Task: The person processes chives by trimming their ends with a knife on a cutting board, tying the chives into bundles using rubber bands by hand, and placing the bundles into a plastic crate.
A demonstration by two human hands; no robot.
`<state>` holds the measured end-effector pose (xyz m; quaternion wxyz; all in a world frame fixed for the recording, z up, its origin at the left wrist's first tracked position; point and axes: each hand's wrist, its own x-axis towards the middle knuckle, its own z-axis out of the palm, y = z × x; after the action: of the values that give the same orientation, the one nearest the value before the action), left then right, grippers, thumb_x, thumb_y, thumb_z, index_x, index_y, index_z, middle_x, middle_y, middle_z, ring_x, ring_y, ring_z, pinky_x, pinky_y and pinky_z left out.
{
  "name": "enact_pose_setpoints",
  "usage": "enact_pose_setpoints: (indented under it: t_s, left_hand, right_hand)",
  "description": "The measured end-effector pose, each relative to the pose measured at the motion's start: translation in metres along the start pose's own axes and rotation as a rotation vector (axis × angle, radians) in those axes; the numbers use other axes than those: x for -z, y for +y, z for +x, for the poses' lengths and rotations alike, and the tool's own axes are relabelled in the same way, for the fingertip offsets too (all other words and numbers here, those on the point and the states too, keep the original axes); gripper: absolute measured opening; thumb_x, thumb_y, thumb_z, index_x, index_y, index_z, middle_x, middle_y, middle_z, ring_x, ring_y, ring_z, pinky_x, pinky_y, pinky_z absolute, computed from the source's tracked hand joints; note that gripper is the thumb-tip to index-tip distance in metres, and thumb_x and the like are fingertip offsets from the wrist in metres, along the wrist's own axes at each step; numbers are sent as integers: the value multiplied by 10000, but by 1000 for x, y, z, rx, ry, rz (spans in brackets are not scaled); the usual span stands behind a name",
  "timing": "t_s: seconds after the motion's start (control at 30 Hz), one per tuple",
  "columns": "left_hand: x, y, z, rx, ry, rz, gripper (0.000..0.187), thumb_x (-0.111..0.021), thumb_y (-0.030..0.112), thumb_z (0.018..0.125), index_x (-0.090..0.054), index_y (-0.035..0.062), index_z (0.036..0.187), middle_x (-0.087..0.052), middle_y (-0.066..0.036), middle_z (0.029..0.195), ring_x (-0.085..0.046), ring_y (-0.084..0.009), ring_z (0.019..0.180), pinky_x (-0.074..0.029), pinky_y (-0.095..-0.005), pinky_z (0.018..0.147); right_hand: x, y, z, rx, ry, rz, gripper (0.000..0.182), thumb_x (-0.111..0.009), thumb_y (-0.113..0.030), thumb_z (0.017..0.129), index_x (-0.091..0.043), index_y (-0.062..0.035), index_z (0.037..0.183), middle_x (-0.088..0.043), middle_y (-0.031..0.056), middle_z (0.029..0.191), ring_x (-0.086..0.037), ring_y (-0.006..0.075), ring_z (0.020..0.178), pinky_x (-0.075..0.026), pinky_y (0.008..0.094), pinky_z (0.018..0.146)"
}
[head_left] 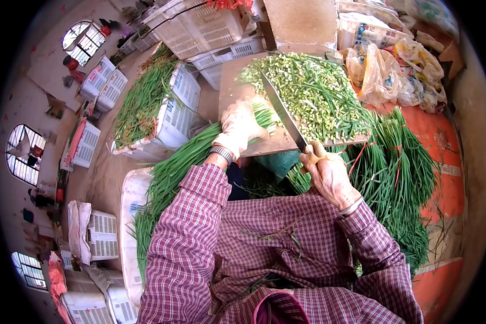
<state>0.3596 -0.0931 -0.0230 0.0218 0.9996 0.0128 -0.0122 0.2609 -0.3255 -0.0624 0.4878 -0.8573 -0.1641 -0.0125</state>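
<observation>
My left hand point(240, 125), in a pale glove with a watch at the wrist, is closed over a bunch of long green chives point(170, 173). The cut ends reach onto the wooden cutting board point(229, 81), while the leaves trail down past my left sleeve. My right hand point(325, 171) grips the handle of a long knife point(282, 110). Its blade slants up and left over the board, apart from my left fingers. A heap of chopped chive pieces point(313, 89), with some longer leaves among them, covers much of the board beyond the blade.
Tied bundles of chives point(399, 156) lie at right on an orange sheet point(445, 197). Plastic bags point(386, 75) are piled behind them. To the left stands a white crate point(181, 105) heaped with more greens point(143, 102). Stacked crates point(197, 27) rise beyond the board.
</observation>
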Motion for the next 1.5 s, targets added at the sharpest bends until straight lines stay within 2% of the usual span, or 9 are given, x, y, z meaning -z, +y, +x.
enact_pose_setpoints:
  t_s: [0.17,0.83,0.9,0.93,0.97,1.07,1.23,1.3,1.5]
  left_hand:
    - [3,4,-3,16,10,-29,919,-924,447,488,-568,13,1217,-672,-184,1079,-660,-362,1065,-549,-441,902]
    - [-10,7,-10,-67,168,55,754,-897,411,530,-604,16,1101,-646,-172,1051,-663,-336,1026,-558,-423,871]
    - [-13,6,-11,-71,189,71,740,-895,407,533,-607,10,1086,-643,-174,1052,-664,-334,1013,-559,-422,864]
    - [-15,6,-11,-85,225,86,735,-895,406,534,-608,8,1082,-643,-173,1045,-664,-335,1000,-558,-421,863]
    - [-17,6,-11,-100,260,101,731,-896,404,536,-610,7,1079,-643,-172,1038,-665,-336,987,-557,-420,863]
    - [-17,7,-11,-74,213,96,732,-894,406,540,-607,10,1085,-642,-166,1032,-665,-337,967,-553,-416,872]
    - [-21,6,-12,-99,250,101,704,-889,380,536,-611,18,1073,-650,-151,1006,-669,-317,956,-559,-401,829]
    - [-20,5,-11,-129,295,98,670,-882,362,537,-618,21,1050,-655,-140,972,-671,-298,924,-564,-386,783]
    - [-11,8,-8,-76,158,53,735,-879,375,539,-595,30,1123,-652,-164,1044,-675,-333,991,-562,-419,872]
  right_hand:
    - [-2,11,5,119,1,-121,221,-546,-264,1027,-518,-45,1025,-636,126,617,-658,337,588,-505,446,543]
    - [8,26,39,298,-56,-375,243,-561,-215,975,-569,12,889,-601,229,627,-648,416,655,-518,491,620]
    - [29,11,49,203,-416,-418,255,-575,-233,958,-663,-22,1070,-612,175,782,-646,341,725,-521,449,672]
    - [33,5,51,235,-404,-378,309,-527,-259,1002,-662,19,1013,-629,166,679,-655,350,726,-522,445,703]
    - [29,5,53,365,-267,-256,267,-571,-165,929,-590,13,731,-607,170,613,-651,358,608,-531,432,626]
    - [40,-25,67,-190,-461,-73,327,-524,-224,991,-626,34,818,-665,161,679,-696,241,626,-547,370,544]
    - [21,-8,88,-198,-492,27,389,-499,-328,1040,-641,33,1018,-666,128,770,-671,195,620,-531,334,502]
    - [5,12,107,22,-435,-159,405,-523,-350,1009,-645,35,1044,-666,196,808,-666,347,712,-541,406,732]
    - [39,-16,82,-149,-556,-5,399,-491,-345,1053,-613,28,982,-657,112,693,-639,147,561,-533,316,475]
